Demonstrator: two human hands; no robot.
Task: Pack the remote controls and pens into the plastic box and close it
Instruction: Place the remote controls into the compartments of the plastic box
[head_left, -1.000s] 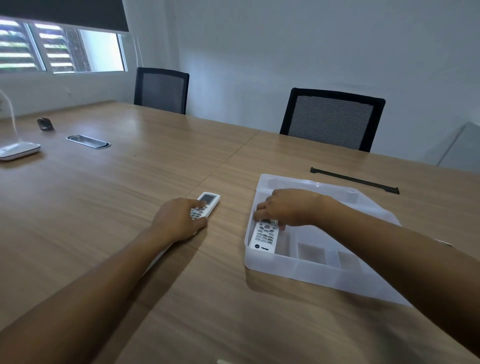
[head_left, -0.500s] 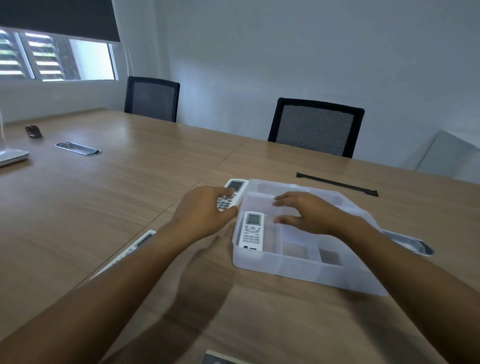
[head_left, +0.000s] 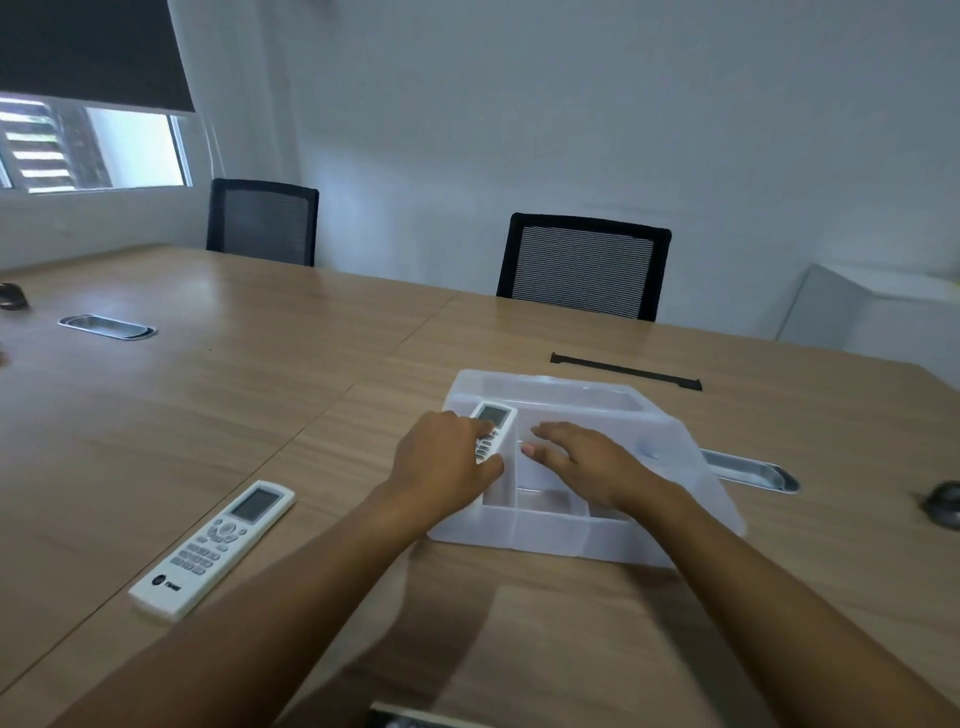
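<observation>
The left hand (head_left: 447, 467), which a second ago grasped a remote (head_left: 491, 431) on the table (head_left: 208, 395), now lowers it into the plastic box's (head_left: 561, 525) left compartment, seemingly onto the first; the right hand (head_left: 587, 465) hovers released. Another remote (head_left: 213, 548) waits near the table's near-left edge.

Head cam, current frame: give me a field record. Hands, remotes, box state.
left hand: gripping a white remote, holding it over the left end of the plastic box
right hand: open, flat, over the box's middle compartments, holding nothing
second remote: lying on the table, left of the box, untouched
box: open, no lid on it
pens: none visible
</observation>
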